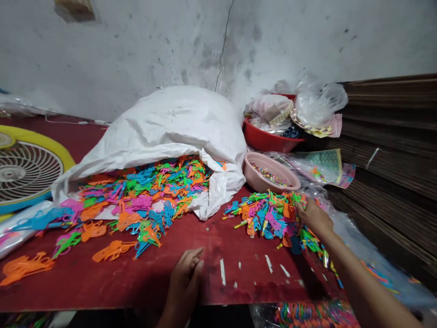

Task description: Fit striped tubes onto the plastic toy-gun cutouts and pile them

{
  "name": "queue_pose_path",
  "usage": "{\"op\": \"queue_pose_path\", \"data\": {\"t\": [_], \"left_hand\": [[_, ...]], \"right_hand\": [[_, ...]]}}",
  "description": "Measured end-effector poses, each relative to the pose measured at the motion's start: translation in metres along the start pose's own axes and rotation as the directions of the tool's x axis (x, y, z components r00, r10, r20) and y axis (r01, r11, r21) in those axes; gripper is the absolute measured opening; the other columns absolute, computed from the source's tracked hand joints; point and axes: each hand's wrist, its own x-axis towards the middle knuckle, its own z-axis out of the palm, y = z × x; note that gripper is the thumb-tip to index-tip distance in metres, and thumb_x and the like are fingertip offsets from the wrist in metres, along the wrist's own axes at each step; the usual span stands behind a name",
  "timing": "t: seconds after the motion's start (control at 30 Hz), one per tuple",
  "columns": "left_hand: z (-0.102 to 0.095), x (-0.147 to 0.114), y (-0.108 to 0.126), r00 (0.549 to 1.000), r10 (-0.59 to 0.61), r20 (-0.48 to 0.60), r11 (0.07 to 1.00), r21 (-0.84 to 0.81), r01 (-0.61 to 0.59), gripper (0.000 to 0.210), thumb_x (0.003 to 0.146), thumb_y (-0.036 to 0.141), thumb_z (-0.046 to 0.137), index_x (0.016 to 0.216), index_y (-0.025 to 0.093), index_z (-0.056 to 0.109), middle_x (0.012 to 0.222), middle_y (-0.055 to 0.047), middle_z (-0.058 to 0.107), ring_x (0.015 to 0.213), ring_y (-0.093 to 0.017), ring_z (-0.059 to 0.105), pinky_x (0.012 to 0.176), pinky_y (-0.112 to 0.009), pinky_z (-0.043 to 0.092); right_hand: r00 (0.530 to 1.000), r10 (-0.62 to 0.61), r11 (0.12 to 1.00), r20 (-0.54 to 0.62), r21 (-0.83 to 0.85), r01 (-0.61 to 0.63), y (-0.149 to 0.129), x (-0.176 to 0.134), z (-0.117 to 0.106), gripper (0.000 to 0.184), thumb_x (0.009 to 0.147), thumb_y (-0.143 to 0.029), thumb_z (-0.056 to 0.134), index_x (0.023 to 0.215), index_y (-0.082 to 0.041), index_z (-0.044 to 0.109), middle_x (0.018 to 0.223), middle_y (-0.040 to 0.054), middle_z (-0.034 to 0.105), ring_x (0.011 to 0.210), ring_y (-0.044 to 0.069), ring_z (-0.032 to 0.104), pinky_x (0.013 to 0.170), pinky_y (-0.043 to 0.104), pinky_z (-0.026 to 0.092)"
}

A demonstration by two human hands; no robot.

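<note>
My right hand is at the right side of a pile of small plastic toy guns in orange, green, blue and pink. Its fingers are closed at the pile's edge, on what appears to be a toy gun; the fingertips are partly hidden. Several toys in this pile have thin, shiny striped tubes attached. My left hand rests near the table's front edge, fingers curled together, with nothing visible in them. Beyond it, a large white sack lies on its side, and more flat toy guns spill from its mouth.
Behind the right pile stands a pink basin of small colourful pieces. A red basin holds plastic bags. On the left is a yellow and blue fan. Brown stacked sheets rise at right. White scraps dot the red table.
</note>
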Motion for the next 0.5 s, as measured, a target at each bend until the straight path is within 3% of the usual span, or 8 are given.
{"op": "queue_pose_path", "data": {"t": [0.13,0.27,0.37,0.5], "left_hand": [[0.002,0.001,0.000,1.000,0.001,-0.005,1.000,0.014,-0.001,0.037,0.090,0.043,0.051,0.107,0.017,0.070,0.109,-0.013,0.069,0.101,-0.026,0.067,0.088,-0.040,0.056],[0.002,0.001,-0.005,0.999,0.013,-0.034,1.000,0.000,-0.013,0.038,0.089,0.046,0.052,0.106,0.018,0.071,0.106,-0.012,0.070,0.098,-0.025,0.068,0.085,-0.038,0.058],[0.001,0.000,-0.012,1.000,0.008,-0.016,1.000,0.018,-0.007,0.038,0.088,0.049,0.054,0.105,0.020,0.072,0.108,-0.010,0.071,0.100,-0.025,0.068,0.087,-0.037,0.058],[0.005,0.002,-0.023,0.997,-0.009,-0.077,0.999,0.034,0.011,0.041,0.084,0.057,0.058,0.101,0.024,0.074,0.104,-0.007,0.073,0.098,-0.025,0.069,0.088,-0.036,0.058]], "right_hand": [[0.999,-0.030,0.998,0.014,-0.055,0.031,-0.002,-0.008,0.005,0.044,0.091,-0.046,0.040,0.111,-0.013,0.061,0.100,0.0222,0.069,0.091,0.034,0.066,0.073,0.043,0.047],[0.986,-0.123,0.992,-0.117,-0.014,0.122,-0.006,-0.001,-0.001,0.045,0.094,-0.043,0.034,0.125,-0.018,0.057,0.116,0.0159,0.065,0.103,0.030,0.061,0.080,0.040,0.045],[0.957,-0.222,0.970,-0.188,0.062,0.237,-0.012,0.022,-0.005,0.045,0.093,-0.041,0.039,0.124,-0.016,0.058,0.115,0.0143,0.064,0.104,0.027,0.059,0.083,0.036,0.045],[0.951,-0.276,0.942,-0.138,0.159,0.296,-0.018,0.072,-0.006,0.043,0.089,-0.035,0.048,0.122,-0.010,0.062,0.116,0.0155,0.064,0.102,0.025,0.060,0.086,0.033,0.045]]}}
